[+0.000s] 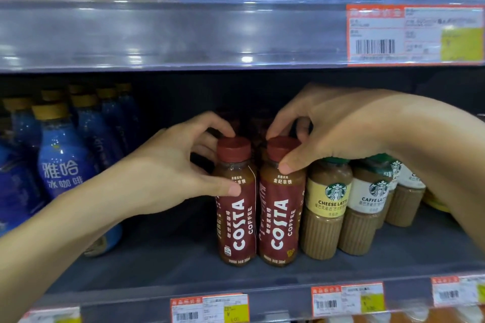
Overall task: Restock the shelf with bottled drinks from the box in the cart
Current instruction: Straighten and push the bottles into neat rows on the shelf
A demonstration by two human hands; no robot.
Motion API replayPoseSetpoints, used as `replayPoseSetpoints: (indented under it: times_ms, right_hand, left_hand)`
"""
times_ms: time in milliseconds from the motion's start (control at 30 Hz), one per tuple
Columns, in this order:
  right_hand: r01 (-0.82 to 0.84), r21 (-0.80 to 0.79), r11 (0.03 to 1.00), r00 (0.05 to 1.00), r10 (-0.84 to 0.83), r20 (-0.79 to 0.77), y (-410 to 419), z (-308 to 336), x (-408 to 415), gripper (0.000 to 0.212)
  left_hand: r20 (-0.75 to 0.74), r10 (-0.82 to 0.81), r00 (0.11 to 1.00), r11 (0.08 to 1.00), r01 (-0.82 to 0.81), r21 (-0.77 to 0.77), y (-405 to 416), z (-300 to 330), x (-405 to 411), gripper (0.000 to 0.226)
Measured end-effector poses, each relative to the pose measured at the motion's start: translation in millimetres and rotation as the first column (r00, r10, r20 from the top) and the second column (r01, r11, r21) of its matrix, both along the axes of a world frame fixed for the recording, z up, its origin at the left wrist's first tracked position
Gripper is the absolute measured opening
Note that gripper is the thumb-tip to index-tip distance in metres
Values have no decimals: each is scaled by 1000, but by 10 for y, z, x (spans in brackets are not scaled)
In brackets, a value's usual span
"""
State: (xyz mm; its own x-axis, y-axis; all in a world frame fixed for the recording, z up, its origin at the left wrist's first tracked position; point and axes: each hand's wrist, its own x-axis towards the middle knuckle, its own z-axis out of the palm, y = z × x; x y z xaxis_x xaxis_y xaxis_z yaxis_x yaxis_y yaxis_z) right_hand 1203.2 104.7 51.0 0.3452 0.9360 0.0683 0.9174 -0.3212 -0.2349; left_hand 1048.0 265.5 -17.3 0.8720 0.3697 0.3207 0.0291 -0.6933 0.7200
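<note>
Two red Costa coffee bottles stand upright side by side, touching, at the shelf (162,265) front. Left hand (181,165) pinches the left bottle (236,207) at cap and shoulder; right hand (322,128) pinches the right bottle (282,215) likewise. More red caps behind. Starbucks bottles (328,207) just right, blue bottles (63,165) well left. Price tags (347,299) along the shelf edge.
</note>
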Motion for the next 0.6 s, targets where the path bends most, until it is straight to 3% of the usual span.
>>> replayPoseSetpoints:
  times_ms: [133, 267, 367, 500, 600]
  right_hand:
    - [19, 2, 1000, 1000, -19, -6, -13, 5, -23, 40]
    - [49, -17, 999, 999, -49, -7, -28, 4, -40, 45]
    - [63, -33, 997, 998, -62, 19, -8, 16, -71, 45]
    - [76, -50, 996, 997, -75, 15, -2, 31, -112, 44]
    - [81, -55, 995, 997, -81, 5, 3, 38, -127, 41]
  left_hand:
    - [-183, -81, 980, 996, 84, 6, 237, 184, -115, 73]
    - [-78, 31, 996, 998, -28, 48, 597, 372, 14, 61]
    - [-42, 170, 984, 977, -163, 135, 615, 380, 285, 39]
    - [-147, 169, 975, 957, -126, 262, 565, 341, 533, 54]
    - [-118, 160, 980, 942, -115, 317, 521, 301, 619, 39]
